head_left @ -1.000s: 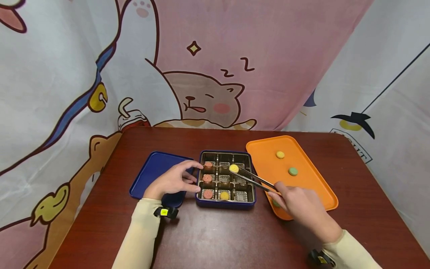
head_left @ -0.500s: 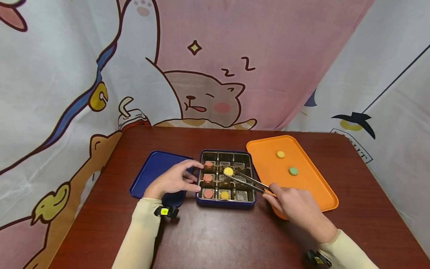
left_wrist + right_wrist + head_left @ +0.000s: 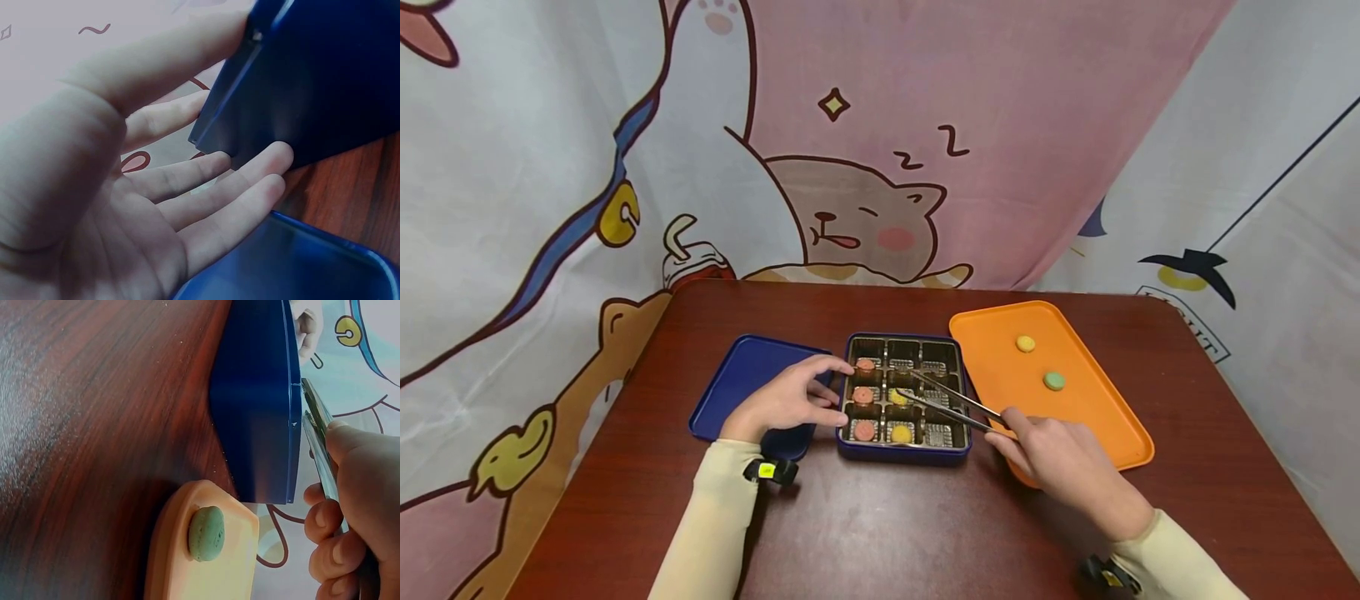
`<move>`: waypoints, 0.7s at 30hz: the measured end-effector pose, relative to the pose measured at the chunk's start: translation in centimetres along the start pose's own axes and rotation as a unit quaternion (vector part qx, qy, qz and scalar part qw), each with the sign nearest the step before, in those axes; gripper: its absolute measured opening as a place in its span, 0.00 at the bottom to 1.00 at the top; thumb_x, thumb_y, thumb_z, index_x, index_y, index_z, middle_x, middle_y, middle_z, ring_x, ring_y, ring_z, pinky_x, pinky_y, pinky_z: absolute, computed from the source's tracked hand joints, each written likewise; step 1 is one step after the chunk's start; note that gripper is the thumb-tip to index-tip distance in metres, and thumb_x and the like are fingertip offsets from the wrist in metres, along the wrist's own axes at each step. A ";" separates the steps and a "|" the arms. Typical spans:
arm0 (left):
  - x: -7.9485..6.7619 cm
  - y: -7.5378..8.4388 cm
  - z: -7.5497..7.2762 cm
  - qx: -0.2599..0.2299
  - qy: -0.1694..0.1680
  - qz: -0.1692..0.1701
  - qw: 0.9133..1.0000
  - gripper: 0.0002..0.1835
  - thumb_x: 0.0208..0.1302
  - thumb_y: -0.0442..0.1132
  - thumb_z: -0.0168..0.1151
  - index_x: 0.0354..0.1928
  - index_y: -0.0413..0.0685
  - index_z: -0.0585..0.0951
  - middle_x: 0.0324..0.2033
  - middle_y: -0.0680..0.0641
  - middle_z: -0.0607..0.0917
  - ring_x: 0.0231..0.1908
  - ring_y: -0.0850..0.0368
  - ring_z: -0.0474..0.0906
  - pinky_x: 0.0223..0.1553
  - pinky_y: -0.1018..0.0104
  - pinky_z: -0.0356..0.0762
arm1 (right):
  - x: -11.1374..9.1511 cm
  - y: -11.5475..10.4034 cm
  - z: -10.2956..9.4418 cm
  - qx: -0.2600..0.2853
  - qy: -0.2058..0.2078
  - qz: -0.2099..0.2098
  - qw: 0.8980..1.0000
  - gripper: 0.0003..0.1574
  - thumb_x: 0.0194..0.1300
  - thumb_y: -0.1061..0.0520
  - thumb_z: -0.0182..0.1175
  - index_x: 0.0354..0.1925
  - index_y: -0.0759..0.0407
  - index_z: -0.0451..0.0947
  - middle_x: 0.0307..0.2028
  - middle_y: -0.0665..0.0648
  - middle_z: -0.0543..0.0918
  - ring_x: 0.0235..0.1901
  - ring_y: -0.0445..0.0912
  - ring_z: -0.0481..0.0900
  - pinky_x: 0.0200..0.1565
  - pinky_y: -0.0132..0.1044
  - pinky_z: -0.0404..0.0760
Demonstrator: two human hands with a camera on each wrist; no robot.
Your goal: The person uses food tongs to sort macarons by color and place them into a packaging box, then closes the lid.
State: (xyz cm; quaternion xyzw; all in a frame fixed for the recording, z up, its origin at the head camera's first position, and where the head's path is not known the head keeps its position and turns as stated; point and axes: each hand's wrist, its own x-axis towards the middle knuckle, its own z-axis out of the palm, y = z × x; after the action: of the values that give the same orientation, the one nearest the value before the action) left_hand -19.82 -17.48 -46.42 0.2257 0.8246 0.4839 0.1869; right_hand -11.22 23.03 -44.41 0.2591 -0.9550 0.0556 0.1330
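The right hand (image 3: 1067, 454) grips metal tongs (image 3: 958, 412), whose spread tips hang over the middle of a blue box (image 3: 902, 456). Just below the tips, a yellow macaron (image 3: 896, 397) sits in the centre compartment. Another yellow macaron (image 3: 901, 434) lies in the front middle compartment. Down the left column are pink macarons (image 3: 864, 431), one in each compartment. The left hand (image 3: 786, 400) rests its extended fingers and thumb against the box's left side. In the left wrist view, thumb and fingertips reach the dark blue wall (image 3: 331, 81).
To the right, an orange tray (image 3: 1000, 342) bears a yellow macaron (image 3: 1026, 343) and a green macaron (image 3: 1054, 381). Another green macaron (image 3: 206, 534) shows near the tray's front end in the right wrist view. The blue lid (image 3: 737, 383) lies left, partly under the left hand.
The tongs have carried the yellow macaron leftward and down into the centre compartment and let it go, their tips now apart. The left hand has stayed in place.
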 end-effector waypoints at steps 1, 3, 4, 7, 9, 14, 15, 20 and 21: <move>0.0 0.0 0.0 0.000 0.000 0.000 1.000 0.39 0.59 0.45 0.82 0.71 0.52 0.75 0.73 0.45 0.70 0.53 0.49 0.86 0.53 0.54 0.86 | 0.0 0.0 0.0 0.000 0.001 -0.001 1.000 0.22 0.72 0.41 0.68 0.31 0.47 0.69 0.14 0.39 0.57 0.13 0.34 0.58 0.15 0.33 0.58; 0.0 0.0 0.0 0.000 0.000 0.001 1.000 0.39 0.59 0.44 0.82 0.71 0.52 0.75 0.73 0.45 0.70 0.53 0.48 0.86 0.53 0.54 0.86 | 0.1 0.0 0.0 -0.001 0.003 -0.004 1.000 0.22 0.71 0.41 0.68 0.31 0.47 0.69 0.15 0.39 0.57 0.13 0.34 0.57 0.15 0.33 0.57; 0.0 0.0 0.0 0.000 0.000 0.001 1.000 0.39 0.59 0.44 0.82 0.72 0.52 0.75 0.73 0.45 0.70 0.53 0.48 0.86 0.53 0.54 0.87 | 0.1 0.0 0.0 -0.001 0.005 -0.005 1.000 0.22 0.71 0.41 0.68 0.31 0.47 0.69 0.15 0.39 0.57 0.13 0.34 0.57 0.15 0.33 0.57; 0.0 0.0 0.0 -0.001 0.000 0.001 1.000 0.39 0.59 0.44 0.82 0.72 0.52 0.75 0.73 0.45 0.70 0.53 0.48 0.86 0.53 0.54 0.87 | 0.1 0.1 0.1 -0.003 0.009 -0.010 1.000 0.22 0.71 0.41 0.69 0.31 0.48 0.69 0.14 0.39 0.57 0.13 0.34 0.57 0.15 0.32 0.57; 0.0 0.0 0.0 0.000 0.001 0.001 1.000 0.39 0.59 0.44 0.82 0.72 0.52 0.75 0.73 0.45 0.70 0.53 0.48 0.86 0.53 0.54 0.87 | 0.1 0.1 0.1 -0.003 0.013 -0.014 1.000 0.22 0.71 0.41 0.69 0.31 0.48 0.69 0.15 0.39 0.57 0.13 0.34 0.57 0.15 0.32 0.56; 0.0 0.0 -0.1 0.001 -0.001 0.001 1.000 0.39 0.59 0.44 0.82 0.72 0.52 0.75 0.73 0.45 0.70 0.53 0.48 0.86 0.54 0.54 0.86 | -0.1 0.3 0.3 -0.004 0.034 -0.030 0.999 0.22 0.69 0.41 0.70 0.30 0.49 0.69 0.15 0.38 0.56 0.13 0.34 0.57 0.15 0.32 0.55; 0.0 0.0 -0.1 0.000 -0.002 0.001 1.000 0.39 0.59 0.45 0.82 0.72 0.52 0.75 0.74 0.45 0.70 0.53 0.48 0.86 0.54 0.54 0.86 | -0.1 0.4 0.3 -0.005 0.038 -0.032 0.999 0.22 0.69 0.41 0.70 0.31 0.49 0.70 0.15 0.38 0.56 0.13 0.34 0.57 0.15 0.32 0.55; 0.0 0.0 0.0 -0.002 -0.002 0.000 1.000 0.39 0.59 0.45 0.82 0.71 0.53 0.75 0.74 0.45 0.69 0.53 0.48 0.86 0.54 0.54 0.86 | -0.3 0.6 0.0 -0.010 0.033 -0.022 0.999 0.21 0.70 0.41 0.68 0.32 0.52 0.72 0.15 0.39 0.57 0.13 0.36 0.59 0.15 0.33 0.57; 0.0 0.0 0.0 -0.003 -0.001 -0.001 1.000 0.39 0.59 0.45 0.82 0.71 0.53 0.75 0.74 0.45 0.69 0.53 0.48 0.86 0.54 0.54 0.86 | -0.3 0.6 -0.1 -0.010 0.029 -0.017 0.999 0.21 0.71 0.41 0.68 0.32 0.51 0.72 0.15 0.40 0.58 0.13 0.36 0.58 0.15 0.33 0.57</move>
State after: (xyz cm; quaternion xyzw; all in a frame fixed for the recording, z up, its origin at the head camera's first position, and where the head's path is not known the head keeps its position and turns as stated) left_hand -19.87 -17.49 -46.43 0.2248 0.8232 0.4858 0.1890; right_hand -11.23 23.75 -44.46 0.2720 -0.9469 0.0509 0.1640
